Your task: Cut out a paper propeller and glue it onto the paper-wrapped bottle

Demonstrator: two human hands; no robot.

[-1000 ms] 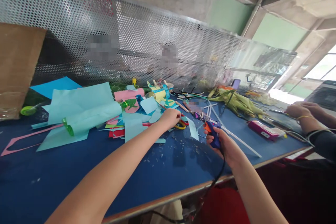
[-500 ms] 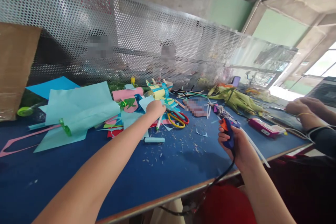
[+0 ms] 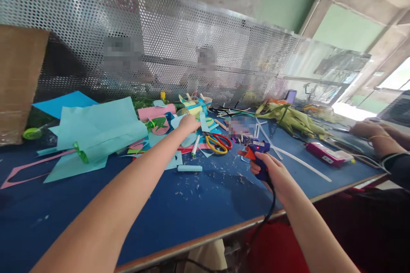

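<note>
My right hand grips a dark blue hot glue gun with an orange trigger. Its red light is lit, and the cord hangs down over the table edge. A long white glue stick extends from behind it toward the right. Over the paper pile my left hand is closed, with a small light blue piece of paper at its fingertips. Just right of that hand lie scissors with red and yellow handles. Below it are a white and green marker and a light blue paper roll.
Light blue paper sheets and green plastic bottle pieces lie left. Corn husks and a magenta box are on the right, near another person's hands. A perforated metal screen stands behind the blue table.
My right hand has swung the glue gun left and nearer the scissors. My left hand has risen slightly, and the small light blue paper now shows at its fingertips.
</note>
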